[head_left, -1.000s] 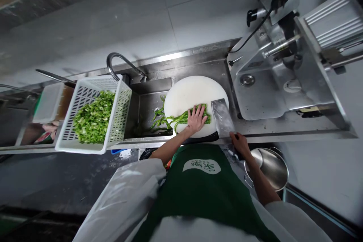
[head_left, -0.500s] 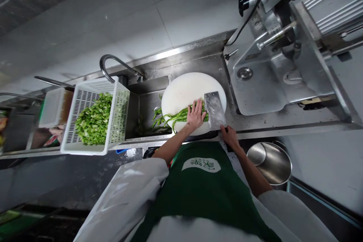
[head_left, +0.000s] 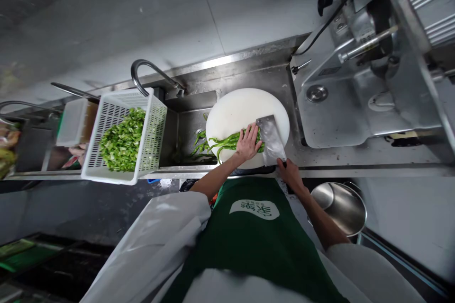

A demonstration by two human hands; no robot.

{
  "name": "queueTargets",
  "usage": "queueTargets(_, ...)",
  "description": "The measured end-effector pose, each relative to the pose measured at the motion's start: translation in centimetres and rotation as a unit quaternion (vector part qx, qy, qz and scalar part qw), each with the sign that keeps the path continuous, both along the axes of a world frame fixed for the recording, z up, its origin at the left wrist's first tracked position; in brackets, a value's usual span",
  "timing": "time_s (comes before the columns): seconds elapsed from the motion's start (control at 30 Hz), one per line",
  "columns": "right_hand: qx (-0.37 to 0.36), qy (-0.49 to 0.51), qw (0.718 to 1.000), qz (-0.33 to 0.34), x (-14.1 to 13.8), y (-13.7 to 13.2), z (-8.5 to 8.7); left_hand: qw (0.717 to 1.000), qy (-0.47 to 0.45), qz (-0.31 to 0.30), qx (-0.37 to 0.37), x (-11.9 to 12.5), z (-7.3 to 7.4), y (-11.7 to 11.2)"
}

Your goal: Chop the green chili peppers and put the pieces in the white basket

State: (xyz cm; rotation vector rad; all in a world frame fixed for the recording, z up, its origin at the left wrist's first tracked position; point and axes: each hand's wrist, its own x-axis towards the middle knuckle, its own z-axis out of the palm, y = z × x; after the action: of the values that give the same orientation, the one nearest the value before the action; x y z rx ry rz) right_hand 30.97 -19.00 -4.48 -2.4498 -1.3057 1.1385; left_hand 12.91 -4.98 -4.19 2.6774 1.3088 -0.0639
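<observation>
Long green chili peppers lie in a bunch on a round white cutting board, their left ends reaching toward the board's edge. My left hand holds the bunch down from above, fingers somewhat spread over it. Just right of those fingers is the broad blade of a cleaver, at the right end of the bunch. My right hand is closed around the cleaver's handle at the near edge of the board; the handle is mostly hidden.
Left of the board, more peppers lie in a metal sink. A white basket of chopped green vegetable stands beyond, beneath a curved faucet. A metal slicing machine occupies the right side. A steel pot sits below the counter.
The view has shifted slightly, moving the board and basket rightward in the picture. Both hands keep nearly the same places, left on the peppers, right on the cleaver.
</observation>
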Motion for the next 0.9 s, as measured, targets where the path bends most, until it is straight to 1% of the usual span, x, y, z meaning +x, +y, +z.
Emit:
queueTargets(0.1,0.012,-0.017,1.0,0.007,-0.7,0.6,0.2,1.0,-0.001,-0.002,0.001,-0.6,0.5,0.1)
queueTargets(0.17,0.014,-0.016,1.0,0.01,-0.8,0.7,0.1,1.0,0.005,0.023,0.002,-1.3,0.7,0.1)
queueTargets(0.27,0.004,-0.004,1.0,0.015,-0.3,0.0,-0.3,0.998,0.02,0.065,-0.001,-2.4,0.7,0.2)
queueTargets(0.37,0.007,0.007,1.0,0.021,0.3,-0.5,-0.9,0.999,0.018,0.045,-0.01,-3.0,0.2,0.4)
queueTargets(0.43,0.01,0.008,1.0,0.026,0.2,-0.2,-1.2,0.999,0.011,0.032,-0.011,-3.1,-0.1,0.6)
queueTargets(0.6,0.025,0.027,0.998,0.047,-0.7,0.6,-1.6,0.999,0.006,0.036,-0.004,-3.1,-0.4,0.7)
queueTargets(0.73,0.014,0.035,0.999,0.035,-1.1,0.0,-1.6,1.0,-0.002,0.023,-0.006,-3.5,-0.2,0.8)
queueTargets(0.8,0.008,0.056,0.998,0.027,-1.2,-0.3,-1.5,1.0,-0.003,0.024,-0.007,-3.5,-0.2,0.8)
queueTargets(0.9,0.005,0.065,0.998,0.01,-0.9,-1.0,-1.1,1.0,-0.006,0.014,-0.011,-2.6,-0.4,0.6)
